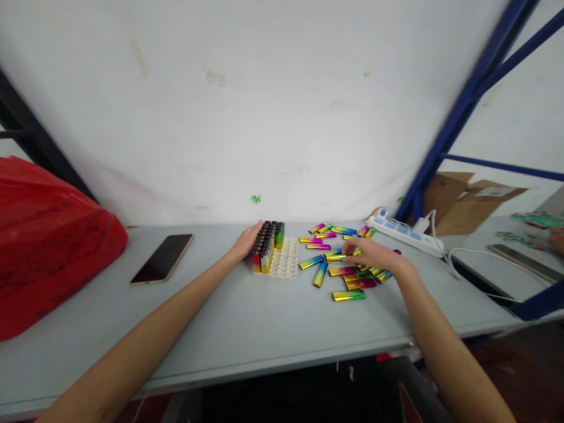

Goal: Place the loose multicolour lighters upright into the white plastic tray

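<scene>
Black-topped lighters (267,238) stand upright in rows, filling the left part of a white tray (285,258) with round holes. The holes on its right side are bare. Against the tray's left side lies my left hand (247,242), its fingers curled along the far left corner and partly hidden. My right hand (363,252) is over a loose spread of shiny lighters in yellow, green, blue and pink. Its thumb and forefinger are bent and a little apart, close to a yellow lighter (333,257). Nearer the front edge lies a yellow-green lighter (349,295).
A phone (163,258) lies left of the tray, and a red plastic bag (53,247) beyond it. At the back right is a white power strip (405,234) with cables. A blue metal frame (458,111), a cardboard box (467,205) and another person's hand (556,238) are farther right.
</scene>
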Available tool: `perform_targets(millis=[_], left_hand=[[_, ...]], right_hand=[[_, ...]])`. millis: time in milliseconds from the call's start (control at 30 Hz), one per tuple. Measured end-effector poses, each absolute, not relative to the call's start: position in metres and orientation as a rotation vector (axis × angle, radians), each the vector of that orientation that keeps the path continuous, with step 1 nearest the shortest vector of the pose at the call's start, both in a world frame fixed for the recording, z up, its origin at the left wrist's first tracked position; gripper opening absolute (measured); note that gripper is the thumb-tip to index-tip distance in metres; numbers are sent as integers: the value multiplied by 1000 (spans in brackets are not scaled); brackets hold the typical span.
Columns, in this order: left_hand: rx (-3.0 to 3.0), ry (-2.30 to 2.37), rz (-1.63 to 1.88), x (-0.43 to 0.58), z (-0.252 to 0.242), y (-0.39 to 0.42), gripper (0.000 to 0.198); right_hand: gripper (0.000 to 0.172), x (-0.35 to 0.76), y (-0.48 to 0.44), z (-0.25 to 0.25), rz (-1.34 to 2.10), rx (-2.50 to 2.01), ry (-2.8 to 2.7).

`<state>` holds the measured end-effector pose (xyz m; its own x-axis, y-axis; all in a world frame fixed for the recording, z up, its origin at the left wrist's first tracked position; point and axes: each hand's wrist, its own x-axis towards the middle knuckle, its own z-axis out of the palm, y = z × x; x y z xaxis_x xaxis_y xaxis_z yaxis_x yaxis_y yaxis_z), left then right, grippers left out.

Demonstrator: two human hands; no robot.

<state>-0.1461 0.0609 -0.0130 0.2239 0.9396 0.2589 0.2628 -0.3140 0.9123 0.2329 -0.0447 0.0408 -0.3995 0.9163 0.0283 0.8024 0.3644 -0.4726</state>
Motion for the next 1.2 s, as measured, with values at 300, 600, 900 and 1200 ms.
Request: perform_targets(millis=[300,600,900,1200], left_hand=[[1749,1111,1113,-148,-16,63,80],[1737,1134,1104,-148,-17,63,82],[1779,1116,1101,-148,-18,65,79],[1771,1129,1109,-149,-20,68,79]], right_hand=[[41,212,-30,55,785,-1124,-1706],[38,128,-21,77,1230,-925,-1613],[54,88,-13,21,529,-1205,-1814],[35,82,-27,19,263,-1232,-1836]])
